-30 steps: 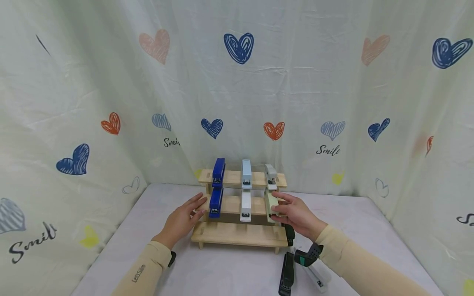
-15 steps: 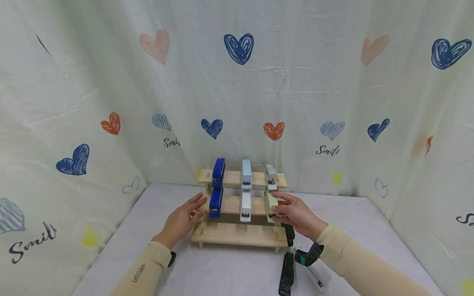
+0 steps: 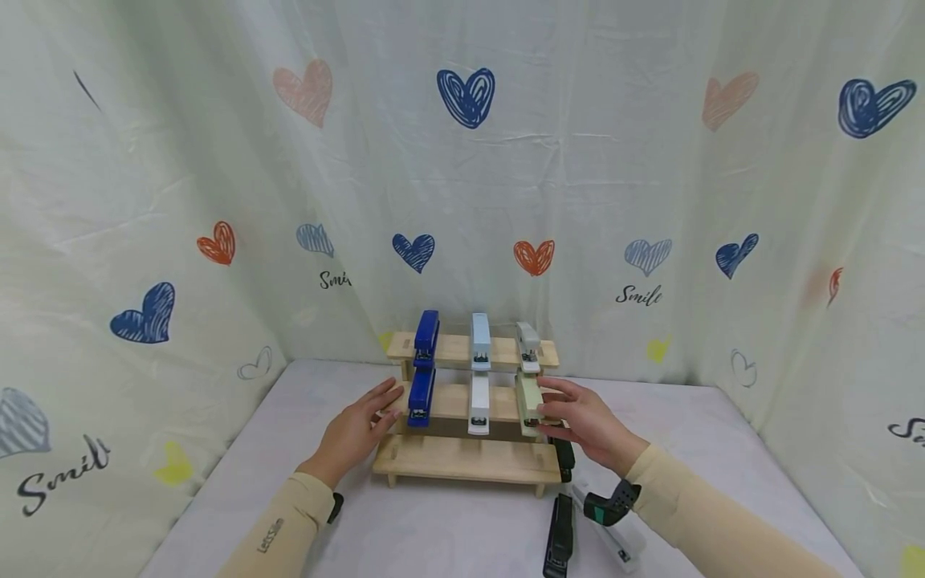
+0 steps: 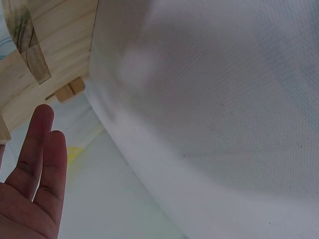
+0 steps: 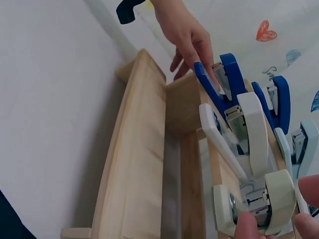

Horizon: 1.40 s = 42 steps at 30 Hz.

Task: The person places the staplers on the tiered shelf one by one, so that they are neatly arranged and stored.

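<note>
My left hand (image 3: pixel 354 433) rests at the left end of the wooden three-tier rack (image 3: pixel 462 461), its fingertips at the middle shelf; two extended fingers (image 4: pixel 54 174) show in the left wrist view. At the right end of that shelf lies a pale green stapler (image 3: pixel 528 395). My right hand (image 3: pixel 592 424) is beside it with fingers spread, tips right at its side; in the right wrist view a fingertip (image 5: pixel 246 226) overlaps its front. A white stapler (image 3: pixel 479 401) and a dark blue stapler (image 3: pixel 421 397) share this shelf.
The top shelf bears a blue stapler (image 3: pixel 427 337), a light blue stapler (image 3: pixel 480 341) and a grey-white stapler (image 3: pixel 528 347). Right of the rack, a black stapler (image 3: pixel 559 535) and a clear-and-white stapler (image 3: pixel 617 546) lie on the table. Another black object (image 3: pixel 564 459) stands at the rack's lower right end.
My right hand has shifted slightly right, its fingertips drawing back from over the pale green stapler to its side. The left hand and the staplers have stayed put.
</note>
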### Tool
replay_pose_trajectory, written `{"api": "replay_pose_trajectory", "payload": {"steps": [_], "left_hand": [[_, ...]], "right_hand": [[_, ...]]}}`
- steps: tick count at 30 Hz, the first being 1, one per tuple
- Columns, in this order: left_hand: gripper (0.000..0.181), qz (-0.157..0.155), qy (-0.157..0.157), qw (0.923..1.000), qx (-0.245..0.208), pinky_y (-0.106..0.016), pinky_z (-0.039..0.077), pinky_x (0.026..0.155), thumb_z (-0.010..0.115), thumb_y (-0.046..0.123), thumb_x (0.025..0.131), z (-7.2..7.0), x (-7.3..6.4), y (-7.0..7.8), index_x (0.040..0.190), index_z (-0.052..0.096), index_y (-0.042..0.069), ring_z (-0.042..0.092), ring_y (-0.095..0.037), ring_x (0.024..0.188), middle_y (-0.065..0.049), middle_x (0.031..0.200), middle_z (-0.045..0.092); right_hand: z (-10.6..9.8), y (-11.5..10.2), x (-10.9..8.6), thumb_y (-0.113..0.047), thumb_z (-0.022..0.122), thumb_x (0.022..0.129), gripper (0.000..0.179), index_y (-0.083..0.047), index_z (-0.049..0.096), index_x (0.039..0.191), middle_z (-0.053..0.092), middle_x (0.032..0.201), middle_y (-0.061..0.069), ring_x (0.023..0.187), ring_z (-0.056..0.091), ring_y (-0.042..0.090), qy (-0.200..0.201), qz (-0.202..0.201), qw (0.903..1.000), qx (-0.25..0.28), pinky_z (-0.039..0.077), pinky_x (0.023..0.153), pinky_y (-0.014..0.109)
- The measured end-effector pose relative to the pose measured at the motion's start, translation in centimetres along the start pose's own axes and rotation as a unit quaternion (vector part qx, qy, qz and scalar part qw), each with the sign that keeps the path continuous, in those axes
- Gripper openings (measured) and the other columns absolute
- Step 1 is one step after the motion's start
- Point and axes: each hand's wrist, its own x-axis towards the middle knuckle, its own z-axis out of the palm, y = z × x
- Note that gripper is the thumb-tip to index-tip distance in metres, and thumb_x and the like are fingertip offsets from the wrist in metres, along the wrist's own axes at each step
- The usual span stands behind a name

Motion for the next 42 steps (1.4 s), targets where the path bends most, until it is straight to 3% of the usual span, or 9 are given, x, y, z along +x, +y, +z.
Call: {"api": "replay_pose_trajectory", "payload": {"steps": [9, 15, 20, 28, 42], "left_hand": [[0.046, 0.003, 0.003, 1.0000, -0.003, -0.039, 0.053, 0.073, 0.062, 0.032, 0.101, 0.1, -0.1, 0.0, 0.144, 0.057, 0.015, 0.066, -0.018, 0.087, -0.003, 0.154, 0.044], [0.047, -0.003, 0.002, 1.0000, -0.002, -0.041, 0.054, 0.075, 0.062, 0.032, 0.101, 0.0, 0.0, 0.0, 0.144, 0.056, 0.016, 0.065, -0.018, 0.089, -0.003, 0.154, 0.043], [0.047, -0.005, -0.004, 1.0000, -0.004, -0.042, 0.054, 0.076, 0.061, 0.033, 0.101, -0.1, 0.0, 0.1, 0.145, 0.056, 0.015, 0.066, -0.020, 0.091, -0.003, 0.155, 0.042], [0.047, 0.000, 0.000, 1.0000, -0.002, -0.043, 0.054, 0.075, 0.061, 0.032, 0.101, 0.0, -0.1, 0.1, 0.145, 0.056, 0.015, 0.066, -0.019, 0.089, -0.004, 0.154, 0.044], [0.047, -0.005, -0.002, 1.0000, -0.001, -0.043, 0.054, 0.076, 0.061, 0.032, 0.101, -0.1, 0.0, 0.2, 0.145, 0.055, 0.016, 0.065, -0.019, 0.089, -0.004, 0.154, 0.044]], "right_hand": [[-4.3, 1.6, -2.5, -0.007, 0.058, 0.099, 0.051, -0.003, 0.044, 0.148, 0.047, 0.139, 0.024, 0.122, 0.052, 0.039, -0.020, 0.019, 0.9967, -0.076, 0.053, 0.087, 0.047], [-7.6, 4.5, -4.2, -0.012, 0.068, 0.094, 0.054, -0.002, 0.049, 0.144, 0.054, 0.130, 0.022, 0.110, 0.059, 0.034, -0.020, 0.064, 0.9869, -0.147, 0.054, 0.084, 0.049], [-9.4, 7.2, -5.6, -0.011, 0.069, 0.093, 0.055, 0.000, 0.049, 0.143, 0.058, 0.118, 0.017, 0.103, 0.059, 0.030, -0.043, 0.105, 0.9808, -0.159, 0.054, 0.083, 0.051], [-9.7, 9.2, -6.8, -0.012, 0.070, 0.091, 0.056, -0.003, 0.050, 0.143, 0.059, 0.113, 0.012, 0.095, 0.058, 0.026, -0.107, 0.122, 0.9746, -0.154, 0.055, 0.079, 0.046], [-9.5, 9.8, -7.1, -0.008, 0.068, 0.093, 0.061, -0.006, 0.043, 0.149, 0.054, 0.108, 0.014, 0.089, 0.056, 0.026, -0.150, 0.130, 0.9689, -0.148, 0.056, 0.076, 0.045]]}}
